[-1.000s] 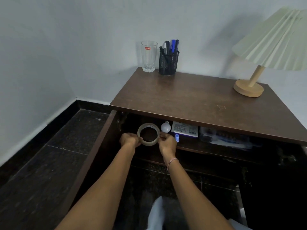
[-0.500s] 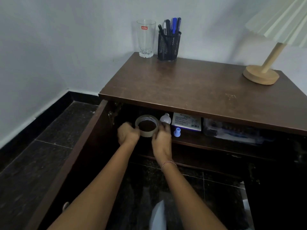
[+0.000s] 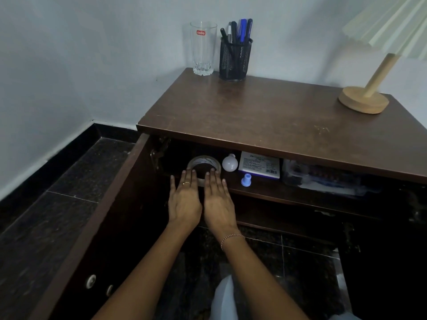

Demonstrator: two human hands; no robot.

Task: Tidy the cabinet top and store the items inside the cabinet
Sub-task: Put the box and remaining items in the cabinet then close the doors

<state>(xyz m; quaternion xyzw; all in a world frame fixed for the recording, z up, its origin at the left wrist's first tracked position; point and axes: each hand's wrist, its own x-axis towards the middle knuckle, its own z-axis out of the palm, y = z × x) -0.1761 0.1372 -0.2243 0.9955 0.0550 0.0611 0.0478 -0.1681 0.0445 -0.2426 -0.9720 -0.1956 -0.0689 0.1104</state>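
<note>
A clear roll of tape (image 3: 203,159) lies on the upper shelf (image 3: 261,187) inside the open cabinet (image 3: 265,116), just left of a white bulb (image 3: 230,163).

Dim, even indoor light. The dark brown wooden bench (image 3: 277,116) carries a soft sheen; the open cabinet interior (image 3: 288,211) lies in deep shadow. Wide-angle distortion bows the frame edges; the pleated cream lampshade (image 3: 392,26) is slightly soft.
</note>
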